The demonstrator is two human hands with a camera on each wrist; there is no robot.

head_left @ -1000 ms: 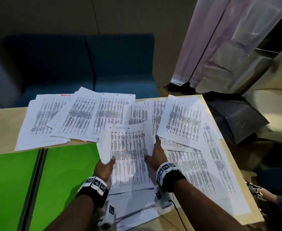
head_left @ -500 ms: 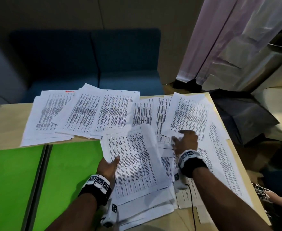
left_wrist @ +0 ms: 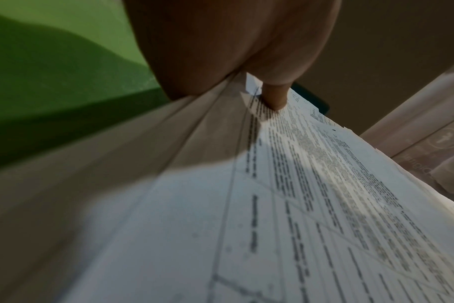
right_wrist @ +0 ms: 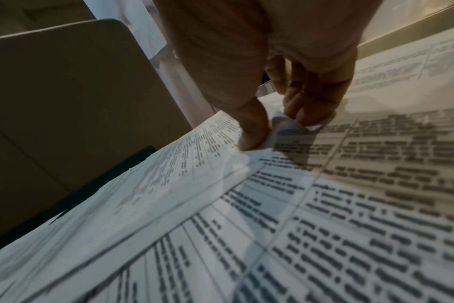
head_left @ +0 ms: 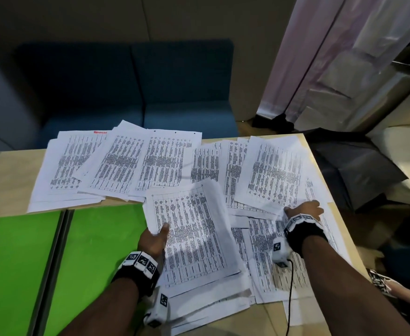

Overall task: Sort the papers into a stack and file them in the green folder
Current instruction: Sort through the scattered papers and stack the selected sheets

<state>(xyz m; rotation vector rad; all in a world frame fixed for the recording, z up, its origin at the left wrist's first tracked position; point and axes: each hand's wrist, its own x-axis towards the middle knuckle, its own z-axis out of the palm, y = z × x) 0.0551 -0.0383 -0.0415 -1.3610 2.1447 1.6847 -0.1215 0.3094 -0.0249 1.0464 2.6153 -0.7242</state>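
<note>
Printed white papers (head_left: 131, 163) lie scattered over the far and right parts of the wooden table (head_left: 2, 180). The open green folder (head_left: 94, 246) lies flat at the near left. My left hand (head_left: 154, 238) holds the left edge of a loose stack of papers (head_left: 194, 236) beside the folder, thumb on top (left_wrist: 274, 98). My right hand (head_left: 303, 210) pinches the near corner of a sheet (head_left: 271, 175) at the right side, thumb and fingers curled on its crumpled edge (right_wrist: 272, 131).
A blue sofa (head_left: 131, 93) stands behind the table. A dark bag (head_left: 354, 163) sits past the table's right edge, with pale curtains (head_left: 332, 57) behind it. A cable (head_left: 290, 299) hangs from my right wrist over the papers.
My right hand left the stack, moved right and away, and took hold of the corner of a sheet on the right. The left hand stayed on the stack, which turned slightly.
</note>
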